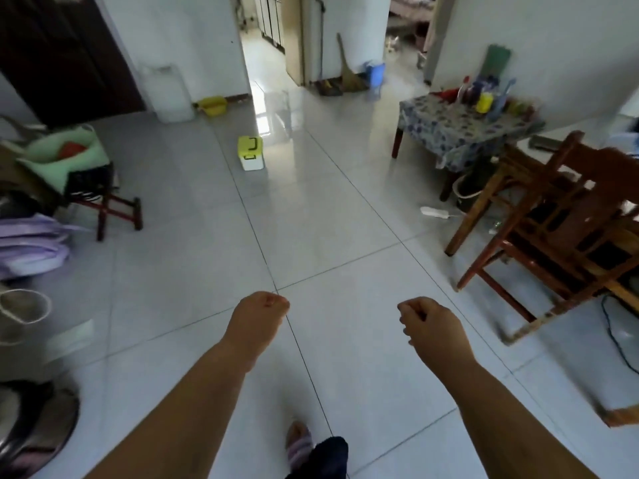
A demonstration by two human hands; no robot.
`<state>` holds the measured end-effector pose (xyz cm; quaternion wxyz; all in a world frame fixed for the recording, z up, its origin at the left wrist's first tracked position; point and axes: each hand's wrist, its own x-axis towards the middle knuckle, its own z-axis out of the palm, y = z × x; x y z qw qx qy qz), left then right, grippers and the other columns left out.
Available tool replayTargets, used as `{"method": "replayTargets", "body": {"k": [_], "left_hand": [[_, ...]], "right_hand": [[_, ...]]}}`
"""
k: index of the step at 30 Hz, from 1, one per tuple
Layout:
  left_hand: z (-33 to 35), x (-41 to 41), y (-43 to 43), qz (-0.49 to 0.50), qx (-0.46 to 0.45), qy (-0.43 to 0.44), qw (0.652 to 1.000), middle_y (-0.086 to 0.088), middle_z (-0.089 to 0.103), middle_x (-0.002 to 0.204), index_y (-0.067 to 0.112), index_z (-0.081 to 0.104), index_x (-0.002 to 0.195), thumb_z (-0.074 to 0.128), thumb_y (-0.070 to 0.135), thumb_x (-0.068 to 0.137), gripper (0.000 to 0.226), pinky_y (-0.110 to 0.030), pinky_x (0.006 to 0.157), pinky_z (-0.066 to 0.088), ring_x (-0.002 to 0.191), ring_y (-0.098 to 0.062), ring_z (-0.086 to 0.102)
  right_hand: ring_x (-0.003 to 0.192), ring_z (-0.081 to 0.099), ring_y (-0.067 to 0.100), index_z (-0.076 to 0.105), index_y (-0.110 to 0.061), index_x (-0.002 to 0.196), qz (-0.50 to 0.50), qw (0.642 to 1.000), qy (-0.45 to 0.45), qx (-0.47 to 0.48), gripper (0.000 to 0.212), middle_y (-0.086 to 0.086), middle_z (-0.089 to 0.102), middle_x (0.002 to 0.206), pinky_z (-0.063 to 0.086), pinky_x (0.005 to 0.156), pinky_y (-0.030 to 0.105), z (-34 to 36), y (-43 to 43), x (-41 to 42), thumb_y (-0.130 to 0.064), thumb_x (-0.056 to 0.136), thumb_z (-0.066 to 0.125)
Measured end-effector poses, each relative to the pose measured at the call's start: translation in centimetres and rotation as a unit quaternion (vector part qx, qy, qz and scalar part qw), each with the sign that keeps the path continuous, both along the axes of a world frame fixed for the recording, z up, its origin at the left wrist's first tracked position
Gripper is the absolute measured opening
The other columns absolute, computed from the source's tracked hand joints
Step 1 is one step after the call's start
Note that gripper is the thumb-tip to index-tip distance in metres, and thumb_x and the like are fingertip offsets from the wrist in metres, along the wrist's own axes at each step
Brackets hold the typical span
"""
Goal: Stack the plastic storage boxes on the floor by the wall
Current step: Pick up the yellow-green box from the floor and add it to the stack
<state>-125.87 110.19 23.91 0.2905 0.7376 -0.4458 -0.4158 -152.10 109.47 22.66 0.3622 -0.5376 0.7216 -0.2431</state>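
Note:
A small white storage box with a yellow-green lid and dark handle (pixel 250 152) stands alone on the tiled floor, far ahead of me. A large translucent white box (pixel 168 93) stands against the far wall beside the dark door. A clear plastic box (pixel 276 115) sits on the floor just behind the small one, hard to make out. My left hand (pixel 257 318) and my right hand (pixel 427 323) hang in front of me above the floor, both with fingers curled in and holding nothing. Both are well short of the boxes.
A wooden chair (pixel 553 216) and a low table with a flowered cloth (pixel 460 129) stand on the right. A small stool with a green bag (pixel 90 181) and purple bags (pixel 31 243) crowd the left. A yellow basin (pixel 212 105) lies by the far wall. My slippered foot (pixel 299 444) shows below.

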Motion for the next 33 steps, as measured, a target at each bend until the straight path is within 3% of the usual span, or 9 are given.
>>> {"method": "replayTargets", "body": {"k": [2,5,8,15,19,25,33], "left_hand": [[-0.3,2.2,-4.8,0.027,0.000,0.022,0.999,-0.004,0.053,0.069,0.015,0.055,0.069,0.057,0.019,0.083,0.015,-0.024,0.057,0.031,0.062,-0.017,0.043],[0.0,6.3,-13.1,0.050,0.000,0.027,0.998,-0.001,0.066,0.075,0.014,0.068,0.081,0.062,0.022,0.086,0.011,-0.024,0.056,0.039,0.067,-0.016,0.056],[1.0,9.7,-20.4,0.052,-0.014,0.018,0.998,0.001,0.068,0.079,0.022,0.066,0.081,0.062,0.023,0.088,0.008,-0.022,0.056,0.043,0.069,-0.013,0.060],[0.7,15.9,-37.0,0.055,-0.026,0.032,0.998,-0.002,0.069,0.092,0.016,0.068,0.093,0.062,0.022,0.091,0.009,-0.024,0.064,0.044,0.085,-0.017,0.064],[0.4,19.5,-46.2,0.073,-0.028,0.030,0.996,-0.003,0.069,0.094,0.013,0.067,0.099,0.062,0.022,0.092,0.013,-0.023,0.065,0.044,0.085,-0.016,0.063],[1.3,27.9,-59.4,0.127,-0.031,0.019,0.991,0.000,0.069,0.095,0.017,0.066,0.101,0.062,0.022,0.092,0.011,-0.022,0.065,0.045,0.087,-0.012,0.063],[0.3,41.5,-75.5,0.159,-0.026,0.014,0.987,0.001,0.068,0.095,0.022,0.066,0.095,0.063,0.023,0.091,0.005,-0.024,0.067,0.046,0.086,-0.012,0.062]], "right_hand": [[0.078,0.067,0.015,0.064,-0.030,0.089,0.005,1.000,-0.006,-0.002,0.014,-0.009,0.069,0.081,0.059,0.076,0.046,0.0,-5.0,2.1,-0.035,0.092,0.051],[0.077,0.067,0.015,0.063,-0.032,0.086,0.009,1.000,-0.015,0.003,0.012,-0.008,0.069,0.080,0.059,0.076,0.045,0.3,-13.4,6.0,-0.035,0.091,0.052],[0.079,0.067,0.015,0.064,-0.030,0.087,0.011,1.000,-0.022,0.004,0.013,-0.008,0.069,0.081,0.058,0.077,0.045,0.7,-20.8,8.9,-0.035,0.091,0.053],[0.081,0.067,0.018,0.066,-0.024,0.088,0.028,0.999,-0.037,0.003,0.014,-0.004,0.070,0.082,0.057,0.081,0.046,0.3,-37.8,14.8,-0.030,0.091,0.054],[0.079,0.068,0.019,0.066,-0.022,0.087,0.067,0.997,-0.048,-0.007,0.015,-0.003,0.070,0.081,0.057,0.079,0.047,-0.2,-49.6,19.0,-0.030,0.092,0.054],[0.080,0.067,0.016,0.066,-0.022,0.089,0.141,0.989,-0.046,-0.005,0.016,-0.005,0.070,0.082,0.058,0.079,0.045,0.6,-67.8,28.7,-0.031,0.093,0.053],[0.078,0.067,0.018,0.065,-0.024,0.083,0.169,0.983,-0.066,0.006,0.016,-0.004,0.069,0.080,0.058,0.077,0.045,-1.0,-84.9,44.1,-0.029,0.092,0.053]]}}
